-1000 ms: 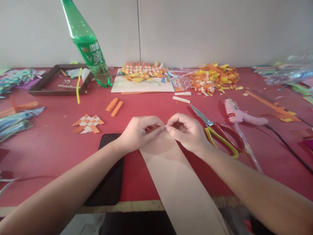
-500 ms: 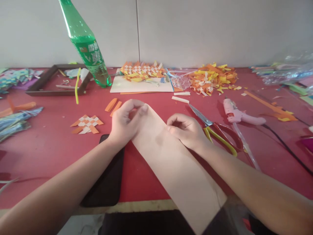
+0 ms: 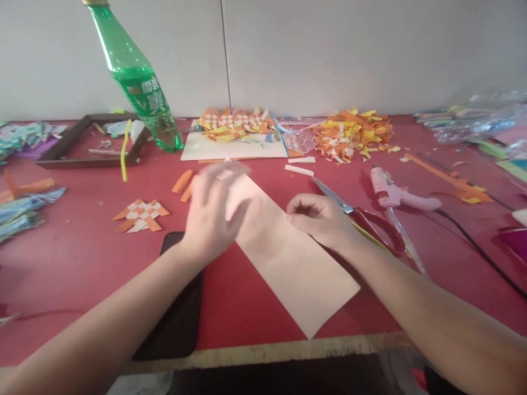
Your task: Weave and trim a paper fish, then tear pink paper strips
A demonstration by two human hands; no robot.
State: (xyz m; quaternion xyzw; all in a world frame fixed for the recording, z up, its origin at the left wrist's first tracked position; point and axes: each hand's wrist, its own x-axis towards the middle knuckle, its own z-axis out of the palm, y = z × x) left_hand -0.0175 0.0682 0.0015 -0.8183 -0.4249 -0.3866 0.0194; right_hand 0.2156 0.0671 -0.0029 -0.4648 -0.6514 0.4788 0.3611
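1. Fringe (image 3: 28, 214) of blue strips: bunching at the far left of the red tabletop (image 3: 82, 285), fraying loosely at the ends.
2. Brown frame (image 3: 84, 163): lying farther back, bordering small scraps with straight, hard-cornered bars.
3. Green bottle (image 3: 135, 82): rising by the frame's right side, appearing tilted, gleaming smooth and part-filled.
4. Woven piece (image 3: 142, 214): lying flat nearer, showing orange-and-white checks and angular ends, with bare red surface opening around it.
5. Black slab (image 3: 181, 318): stretching to the table's pale front edge (image 3: 230, 359), rounding at the corners, partly hiding beneath the left forearm (image 3: 135, 302).
6. Left hand (image 3: 216, 214): spreading, holding thumb apart from fingers, over the far end of the paper strip (image 3: 288, 258); blurring too much for telling whether touching.
7. Paper strip, again: slanting between both hands, smooth, pale and straight-sided, stopping just short of the front edge.
8. Right hand (image 3: 319, 222): pinching the strip's right long edge between thumb and curled fingers.
9. Scissors (image 3: 349, 208): lying just beside, pointing metal blades away, tucking looped handles partly behind the right forearm (image 3: 428, 307).
10. Pink glue gun (image 3: 401, 195): resting farther right, trailing black cord across open red room.
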